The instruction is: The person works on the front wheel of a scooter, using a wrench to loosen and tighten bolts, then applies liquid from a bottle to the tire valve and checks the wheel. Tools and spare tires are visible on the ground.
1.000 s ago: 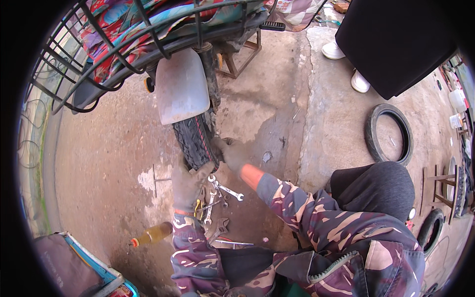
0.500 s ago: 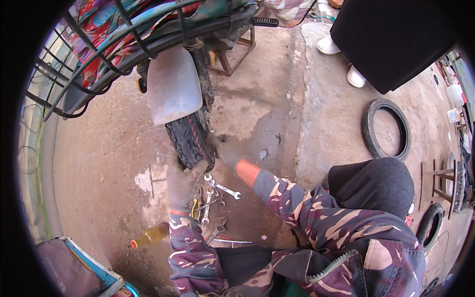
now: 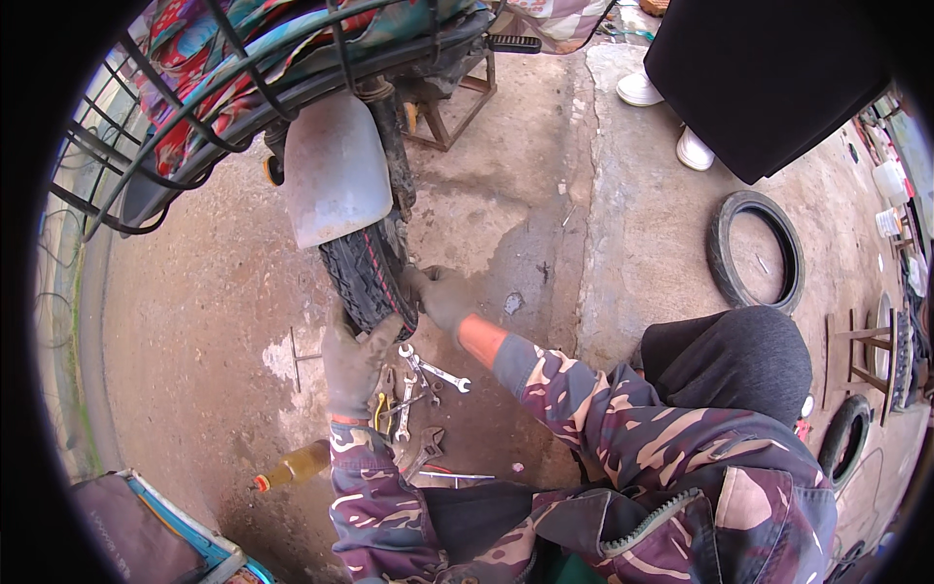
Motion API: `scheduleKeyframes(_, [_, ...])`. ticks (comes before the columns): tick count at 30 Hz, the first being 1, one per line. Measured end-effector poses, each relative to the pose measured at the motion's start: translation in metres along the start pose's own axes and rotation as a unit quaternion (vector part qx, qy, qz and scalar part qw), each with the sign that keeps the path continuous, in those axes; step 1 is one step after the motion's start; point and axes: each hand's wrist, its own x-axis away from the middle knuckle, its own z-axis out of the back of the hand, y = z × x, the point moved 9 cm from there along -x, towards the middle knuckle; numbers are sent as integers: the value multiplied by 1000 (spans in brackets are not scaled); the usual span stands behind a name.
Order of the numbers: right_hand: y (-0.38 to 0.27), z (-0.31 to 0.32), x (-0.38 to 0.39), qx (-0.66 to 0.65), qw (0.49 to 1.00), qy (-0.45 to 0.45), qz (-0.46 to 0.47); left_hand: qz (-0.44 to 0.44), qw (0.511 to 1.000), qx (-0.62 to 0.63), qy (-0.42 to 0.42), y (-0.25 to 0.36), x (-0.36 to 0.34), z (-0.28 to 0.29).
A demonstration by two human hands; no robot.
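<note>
A black tyre [image 3: 362, 277] with a red stripe shows below the white mudguard [image 3: 339, 175] of a motorbike's front wheel. My gloved left hand [image 3: 355, 365] grips the near end of the tyre, thumb laid across its tread. On the wheel's right side, beside the tyre, my gloved right hand [image 3: 445, 300] is closed with bent fingers. What those fingers hold, if anything, is hidden. Beneath my hands, a spanner [image 3: 441, 373] lies on the ground with a second spanner [image 3: 405, 409], yellow-handled pliers [image 3: 380, 411] and an adjustable wrench [image 3: 425, 450].
A loose tyre [image 3: 755, 251] lies on the floor to the right, with another tyre [image 3: 844, 438] nearer. The bike's wire basket [image 3: 224, 107] overhangs the upper left. A yellow bottle [image 3: 292, 465] lies left of my forearm, near a T-shaped tool [image 3: 298, 358]. Someone's white shoes [image 3: 695, 151] stand far right.
The view has shifted slightly, so everything sits a little further left. Both hands stay at the wheel in nearly the same places.
</note>
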Motion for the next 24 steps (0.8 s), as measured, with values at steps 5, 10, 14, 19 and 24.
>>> scheduleKeyframes(5, [22, -25, -7, -248, 952, -156, -85, -2, 1000, -8, -2, -3, 1, 1])
scheduleKeyframes(10, [-14, 12, 2, 151, 988, 30, 28, -14, 997, -66, 26, -10, -1, 7])
scheduleKeyframes(14, [-15, 10, 3, 138, 989, 44, 28, -5, 999, -34, 11, -7, -1, 3])
scheduleKeyframes(19, [30, -22, -3, -282, 943, -107, -141, 23, 993, 109, -33, -2, 3, -5])
scheduleKeyframes(24, [-2, 7, -2, 65, 998, 3, -10, -1, 1000, 8, 23, 3, 0, 5])
